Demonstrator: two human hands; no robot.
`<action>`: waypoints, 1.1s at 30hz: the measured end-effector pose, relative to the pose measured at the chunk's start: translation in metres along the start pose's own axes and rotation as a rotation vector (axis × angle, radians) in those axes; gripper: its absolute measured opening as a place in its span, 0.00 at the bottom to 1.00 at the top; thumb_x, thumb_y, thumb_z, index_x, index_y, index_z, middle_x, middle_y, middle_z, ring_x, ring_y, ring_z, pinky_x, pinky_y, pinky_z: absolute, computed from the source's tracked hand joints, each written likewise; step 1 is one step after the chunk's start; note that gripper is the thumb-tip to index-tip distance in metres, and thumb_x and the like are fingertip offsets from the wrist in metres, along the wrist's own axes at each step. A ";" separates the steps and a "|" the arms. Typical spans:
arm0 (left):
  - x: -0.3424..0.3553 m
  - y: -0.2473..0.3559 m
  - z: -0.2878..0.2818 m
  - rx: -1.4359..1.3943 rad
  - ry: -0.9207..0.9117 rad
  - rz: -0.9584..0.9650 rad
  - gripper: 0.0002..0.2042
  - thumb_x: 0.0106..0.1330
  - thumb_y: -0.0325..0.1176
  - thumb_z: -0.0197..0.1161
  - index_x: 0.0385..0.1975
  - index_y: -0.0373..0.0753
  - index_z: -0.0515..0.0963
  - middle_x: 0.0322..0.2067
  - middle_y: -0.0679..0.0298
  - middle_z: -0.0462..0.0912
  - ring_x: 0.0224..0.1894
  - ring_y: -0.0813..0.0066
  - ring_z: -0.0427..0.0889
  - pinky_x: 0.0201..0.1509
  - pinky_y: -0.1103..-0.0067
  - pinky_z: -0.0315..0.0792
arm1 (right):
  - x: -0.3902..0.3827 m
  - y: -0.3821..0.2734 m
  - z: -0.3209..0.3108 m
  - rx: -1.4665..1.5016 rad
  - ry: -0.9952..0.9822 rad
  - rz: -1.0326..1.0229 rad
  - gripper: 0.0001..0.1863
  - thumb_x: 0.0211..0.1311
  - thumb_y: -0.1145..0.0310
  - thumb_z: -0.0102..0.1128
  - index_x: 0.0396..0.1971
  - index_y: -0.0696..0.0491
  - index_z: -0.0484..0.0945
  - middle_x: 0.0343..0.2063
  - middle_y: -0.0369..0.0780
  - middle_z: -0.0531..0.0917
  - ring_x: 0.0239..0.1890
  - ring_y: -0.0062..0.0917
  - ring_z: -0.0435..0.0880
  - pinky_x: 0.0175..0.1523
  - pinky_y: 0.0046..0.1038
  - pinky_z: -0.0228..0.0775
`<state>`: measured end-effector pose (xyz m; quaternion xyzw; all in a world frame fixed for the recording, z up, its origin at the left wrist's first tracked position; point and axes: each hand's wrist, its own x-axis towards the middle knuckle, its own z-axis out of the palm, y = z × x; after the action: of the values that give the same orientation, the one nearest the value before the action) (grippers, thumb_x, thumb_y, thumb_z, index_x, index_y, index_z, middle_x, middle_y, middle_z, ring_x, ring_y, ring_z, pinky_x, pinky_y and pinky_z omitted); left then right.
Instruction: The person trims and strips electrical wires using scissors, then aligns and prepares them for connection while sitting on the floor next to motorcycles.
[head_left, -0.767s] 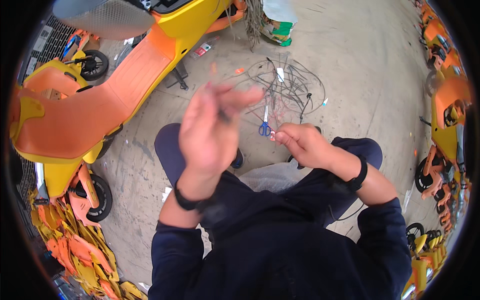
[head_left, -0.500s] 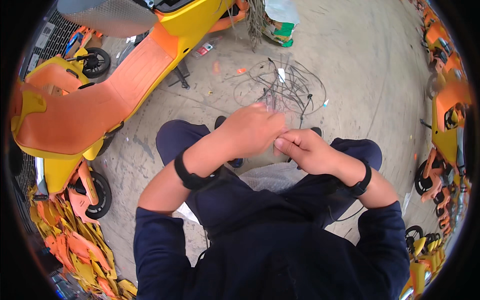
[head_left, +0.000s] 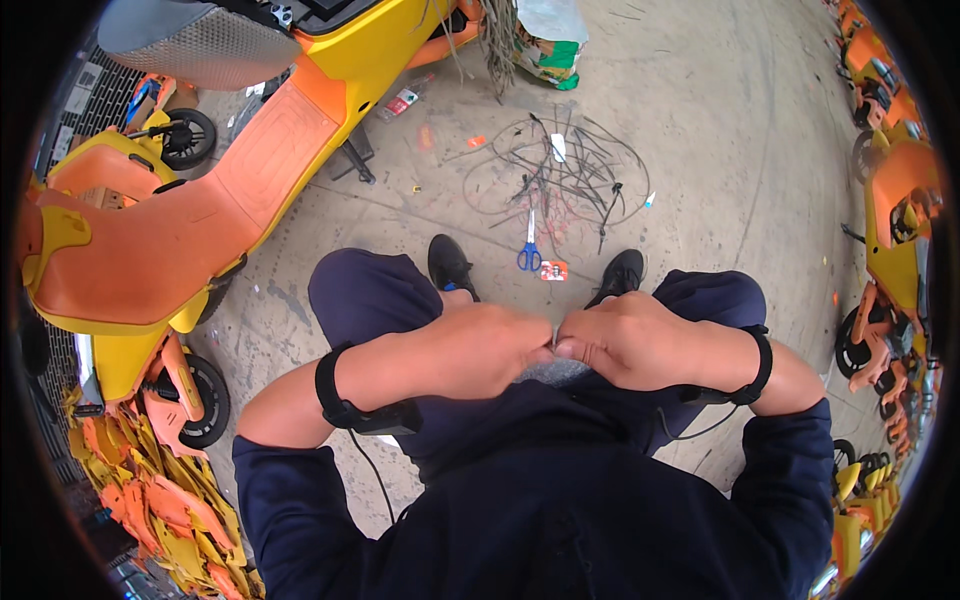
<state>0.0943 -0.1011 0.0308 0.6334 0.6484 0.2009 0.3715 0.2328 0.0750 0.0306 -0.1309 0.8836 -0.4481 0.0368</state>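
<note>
My left hand (head_left: pixel 485 350) and my right hand (head_left: pixel 635 340) meet above my lap, both closed, with fingertips pinched toward each other. A thin sliver of something shows between them, too small to make out. Beyond my hands, blue-handled scissors (head_left: pixel 529 257) lie on the floor with the blades pointing away from me. A small orange-and-white card (head_left: pixel 553 271) is just right of their handles. Farther off spreads a loose tangle of thin dark cables (head_left: pixel 570 170), with a white tag (head_left: pixel 558 147) among them.
A yellow-and-orange scooter body (head_left: pixel 290 130) stands at the left, above a pile of broken panels (head_left: pixel 170 510). More scooters (head_left: pixel 895 220) line the right side. A white-and-green sack (head_left: pixel 548 55) sits at the far end. My shoes (head_left: pixel 450 265) flank the scissors.
Both hands have drawn back toward my body and sit more level with each other, still pinched together. The scissors, the card and my shoes have come into view from behind them.
</note>
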 end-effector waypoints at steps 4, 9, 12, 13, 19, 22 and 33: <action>0.000 0.001 -0.004 -0.046 -0.126 0.041 0.10 0.67 0.39 0.49 0.32 0.41 0.72 0.24 0.58 0.78 0.31 0.54 0.77 0.33 0.63 0.64 | 0.004 0.000 -0.007 -0.100 -0.034 -0.106 0.05 0.55 0.70 0.58 0.25 0.54 0.74 0.11 0.43 0.73 0.15 0.41 0.74 0.18 0.37 0.62; -0.005 0.009 -0.022 -0.535 -0.248 -0.049 0.14 0.68 0.39 0.48 0.27 0.38 0.75 0.22 0.60 0.76 0.27 0.65 0.76 0.34 0.73 0.68 | 0.007 -0.015 -0.023 -0.129 -0.124 -0.126 0.04 0.53 0.72 0.61 0.26 0.54 0.74 0.10 0.40 0.70 0.13 0.35 0.70 0.19 0.33 0.62; -0.017 0.021 -0.028 -0.621 -0.324 -0.129 0.14 0.69 0.38 0.47 0.28 0.36 0.74 0.23 0.59 0.77 0.28 0.64 0.77 0.34 0.73 0.68 | 0.004 -0.021 -0.022 -0.147 -0.122 -0.210 0.06 0.53 0.72 0.61 0.23 0.54 0.74 0.08 0.37 0.68 0.11 0.32 0.68 0.18 0.32 0.59; -0.023 0.024 -0.023 -0.623 -0.262 -0.038 0.14 0.69 0.38 0.47 0.27 0.36 0.74 0.22 0.60 0.76 0.28 0.64 0.77 0.34 0.73 0.69 | 0.002 -0.025 -0.021 -0.163 -0.133 -0.252 0.06 0.52 0.72 0.62 0.22 0.54 0.73 0.08 0.36 0.68 0.10 0.31 0.67 0.18 0.31 0.57; -0.042 0.032 -0.034 -0.651 -0.329 -0.107 0.14 0.69 0.38 0.47 0.27 0.37 0.74 0.20 0.60 0.75 0.25 0.65 0.76 0.31 0.74 0.67 | -0.011 -0.037 -0.024 -0.203 -0.100 -0.289 0.07 0.50 0.73 0.64 0.21 0.56 0.73 0.09 0.35 0.71 0.11 0.26 0.72 0.18 0.28 0.63; -0.048 0.029 -0.033 -0.657 -0.302 -0.094 0.14 0.70 0.38 0.47 0.27 0.37 0.73 0.19 0.61 0.74 0.23 0.66 0.75 0.30 0.74 0.67 | -0.019 -0.037 -0.029 -0.207 -0.071 -0.287 0.08 0.50 0.73 0.65 0.23 0.57 0.74 0.09 0.35 0.71 0.10 0.25 0.72 0.16 0.26 0.63; -0.066 0.018 -0.042 -0.735 -0.435 -0.161 0.13 0.70 0.36 0.48 0.27 0.37 0.74 0.19 0.65 0.74 0.24 0.75 0.74 0.30 0.79 0.67 | -0.042 -0.044 -0.052 -0.419 -0.072 -0.320 0.11 0.49 0.69 0.63 0.17 0.56 0.71 0.07 0.32 0.64 0.09 0.20 0.68 0.12 0.24 0.58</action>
<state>0.0705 -0.1543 0.0861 0.4340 0.4878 0.2507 0.7147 0.2724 0.1021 0.0952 -0.2897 0.9233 -0.2504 -0.0312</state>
